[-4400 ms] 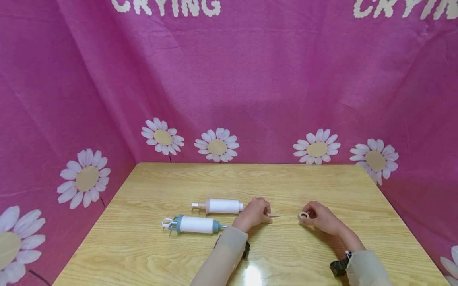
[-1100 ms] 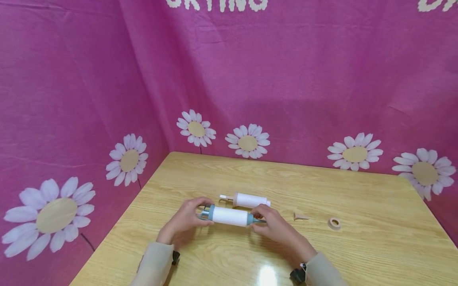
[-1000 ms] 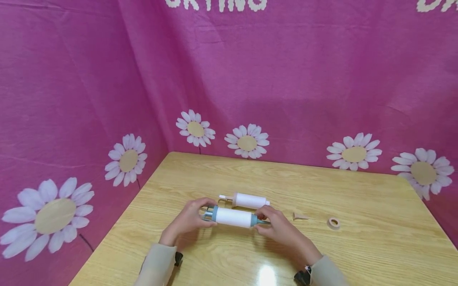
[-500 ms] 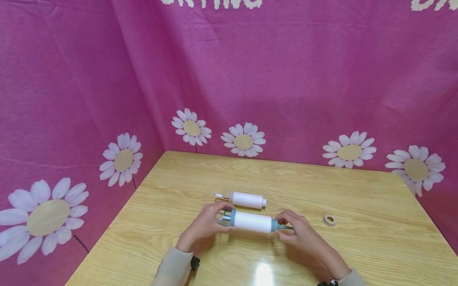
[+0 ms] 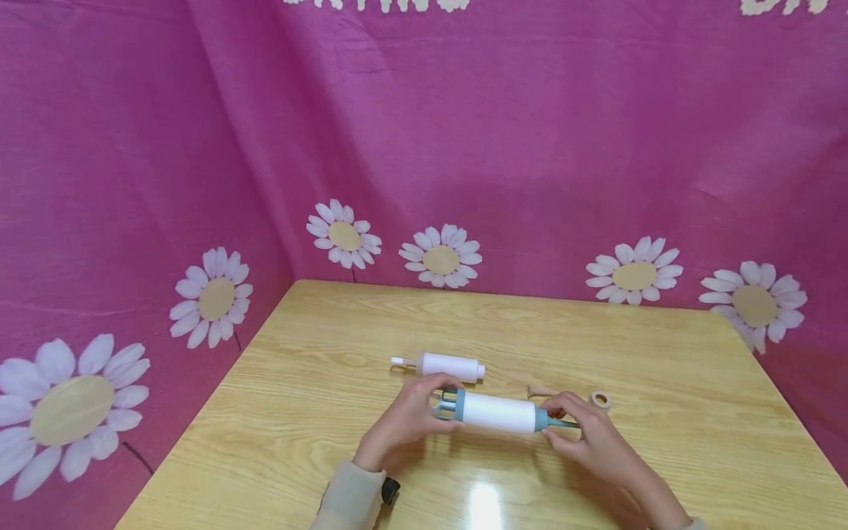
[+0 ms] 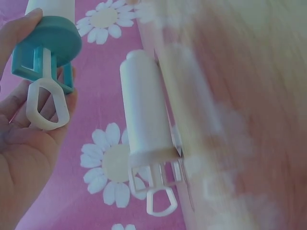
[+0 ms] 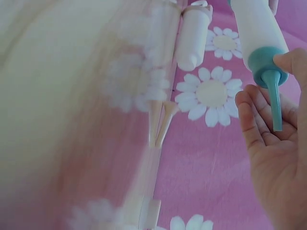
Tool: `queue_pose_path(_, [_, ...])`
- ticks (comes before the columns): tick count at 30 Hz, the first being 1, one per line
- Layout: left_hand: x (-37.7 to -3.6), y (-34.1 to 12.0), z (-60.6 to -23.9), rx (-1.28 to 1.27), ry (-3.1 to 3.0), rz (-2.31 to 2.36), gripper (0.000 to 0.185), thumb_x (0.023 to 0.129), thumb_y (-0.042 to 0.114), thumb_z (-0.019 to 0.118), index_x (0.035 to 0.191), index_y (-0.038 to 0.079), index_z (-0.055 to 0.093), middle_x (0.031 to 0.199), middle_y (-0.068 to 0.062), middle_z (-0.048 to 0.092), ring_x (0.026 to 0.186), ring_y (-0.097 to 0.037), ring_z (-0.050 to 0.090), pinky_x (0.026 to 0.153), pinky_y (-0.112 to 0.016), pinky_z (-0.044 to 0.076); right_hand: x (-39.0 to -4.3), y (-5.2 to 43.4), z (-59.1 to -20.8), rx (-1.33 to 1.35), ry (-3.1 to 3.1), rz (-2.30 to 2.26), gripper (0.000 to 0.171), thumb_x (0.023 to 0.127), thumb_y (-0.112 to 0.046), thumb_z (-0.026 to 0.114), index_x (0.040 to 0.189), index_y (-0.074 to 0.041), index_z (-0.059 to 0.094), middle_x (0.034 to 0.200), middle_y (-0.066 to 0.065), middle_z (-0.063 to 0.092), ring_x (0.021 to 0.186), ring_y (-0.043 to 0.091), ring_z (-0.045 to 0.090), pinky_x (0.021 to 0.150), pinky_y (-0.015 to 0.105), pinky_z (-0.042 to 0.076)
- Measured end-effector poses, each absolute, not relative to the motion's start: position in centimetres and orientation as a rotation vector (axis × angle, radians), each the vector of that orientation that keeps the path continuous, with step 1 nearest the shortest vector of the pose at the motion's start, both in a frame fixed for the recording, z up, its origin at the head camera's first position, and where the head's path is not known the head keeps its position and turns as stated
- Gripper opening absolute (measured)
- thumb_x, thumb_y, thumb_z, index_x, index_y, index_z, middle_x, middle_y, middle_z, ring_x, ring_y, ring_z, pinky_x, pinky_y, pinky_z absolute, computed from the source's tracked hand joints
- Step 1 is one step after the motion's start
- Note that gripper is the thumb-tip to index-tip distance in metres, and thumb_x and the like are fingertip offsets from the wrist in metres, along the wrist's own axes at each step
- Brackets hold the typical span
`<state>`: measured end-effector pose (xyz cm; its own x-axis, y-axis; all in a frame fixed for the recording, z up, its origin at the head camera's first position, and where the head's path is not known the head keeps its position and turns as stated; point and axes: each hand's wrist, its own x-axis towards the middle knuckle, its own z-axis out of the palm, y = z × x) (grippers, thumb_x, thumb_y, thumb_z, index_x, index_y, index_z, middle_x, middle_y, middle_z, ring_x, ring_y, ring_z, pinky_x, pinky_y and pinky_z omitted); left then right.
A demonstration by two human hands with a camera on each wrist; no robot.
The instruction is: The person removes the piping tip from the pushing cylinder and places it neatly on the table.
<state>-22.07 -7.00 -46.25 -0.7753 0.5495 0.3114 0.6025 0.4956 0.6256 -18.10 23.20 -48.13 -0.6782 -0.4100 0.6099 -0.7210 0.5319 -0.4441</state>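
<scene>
My left hand and right hand hold a white-and-teal icing syringe lengthwise between them, low above the table. Left thumb and fingers grip its teal collar, beside the teal finger brackets; the white ring handle hangs free in the left wrist view. At the other end, my right thumb and fingers pinch the teal cap, and the narrow teal nozzle points along the palm. Behind the hands lies a second syringe, white with beige parts and no nozzle on its tip.
A beige nozzle lies on the table just behind my right hand. A beige ring lies to its right, near my right knuckles. A pink cloth with daisies rises behind the table and on the left.
Earlier my hands held the beige nozzle and ring; both now lie on the table. The teal syringe has been taken up by both hands and moved right during the last second.
</scene>
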Motion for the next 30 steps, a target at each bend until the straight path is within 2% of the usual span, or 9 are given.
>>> queue_pose_path(8, [-22.3, -6.1, -46.2, -1.028, -2.665, -1.120, 0.049, 0.070, 0.024, 0.082, 0.112, 0.013, 0.059, 0.110, 0.002, 0.065, 0.098, -0.011, 0.061, 0.089, -0.029, 0.052, -18.0, 24.1, -48.3, 0.853, -2.395, 1.018, 0.039, 0.070, 0.000, 0.078, 0.100, -0.019, 0.061, 0.096, -0.012, 0.062, 0.086, 0.000, 0.057, 0.071, 0.021, 0.053])
queue_pose_path(11, [-22.2, -6.0, -46.2, -1.007, -2.680, -1.136, 0.051, 0.071, 0.025, 0.082, 0.114, 0.011, 0.060, 0.112, 0.001, 0.065, 0.100, -0.012, 0.061, 0.090, -0.028, 0.051, -17.8, 24.2, -48.1, 0.763, -2.473, 1.131, 0.031, 0.077, -0.008, 0.075, 0.103, -0.018, 0.061, 0.098, -0.010, 0.063, 0.089, 0.001, 0.059, 0.075, 0.025, 0.054])
queue_pose_path(15, [-22.1, -5.9, -46.4, -0.988, -2.682, -1.148, 0.051, 0.070, 0.026, 0.082, 0.114, 0.011, 0.060, 0.112, 0.002, 0.065, 0.098, -0.012, 0.060, 0.090, -0.027, 0.050, -17.7, 24.1, -48.1, 0.535, -2.602, 1.392, 0.016, 0.092, -0.020, 0.060, 0.106, -0.014, 0.062, 0.104, -0.001, 0.065, 0.090, 0.001, 0.059, 0.076, 0.024, 0.053])
queue_pose_path(18, [-22.0, -5.9, -46.5, -0.996, -2.656, -1.142, 0.051, 0.070, 0.026, 0.082, 0.113, 0.012, 0.060, 0.112, 0.003, 0.065, 0.098, -0.011, 0.060, 0.091, -0.026, 0.050, -17.9, 23.8, -48.0, 0.360, -2.687, 1.553, 0.023, 0.098, -0.028, 0.048, 0.100, -0.011, 0.063, 0.097, 0.004, 0.066, 0.084, 0.004, 0.058, 0.072, 0.020, 0.049])
queue_pose_path(22, [-22.0, -5.7, -46.4, -1.017, -2.624, -1.122, 0.051, 0.069, 0.025, 0.082, 0.113, 0.011, 0.060, 0.114, 0.001, 0.065, 0.100, -0.012, 0.061, 0.091, -0.026, 0.050, -18.0, 23.7, -47.8, 0.316, -2.753, 1.681, 0.032, 0.099, -0.030, 0.045, 0.090, -0.004, 0.063, 0.082, 0.008, 0.063, 0.075, 0.011, 0.056, 0.068, 0.022, 0.046])
queue_pose_path(27, [-21.9, -5.7, -46.5, -1.038, -2.604, -1.106, 0.051, 0.069, 0.024, 0.083, 0.113, 0.010, 0.059, 0.113, -0.001, 0.066, 0.099, -0.017, 0.063, 0.089, -0.026, 0.051, -18.1, 23.8, -47.8, 0.378, -2.767, 1.821, 0.033, 0.098, -0.028, 0.047, 0.093, 0.000, 0.063, 0.084, 0.012, 0.063, 0.076, 0.013, 0.057, 0.069, 0.025, 0.047])
queue_pose_path(30, [-22.0, -5.7, -46.6, -1.039, -2.608, -1.104, 0.050, 0.069, 0.022, 0.083, 0.112, 0.012, 0.059, 0.113, -0.001, 0.066, 0.099, -0.016, 0.063, 0.089, -0.026, 0.051, -18.3, 23.9, -48.0, 0.374, -2.772, 1.866, 0.033, 0.098, -0.030, 0.048, 0.094, -0.001, 0.063, 0.087, 0.010, 0.063, 0.078, 0.011, 0.056, 0.071, 0.025, 0.049])
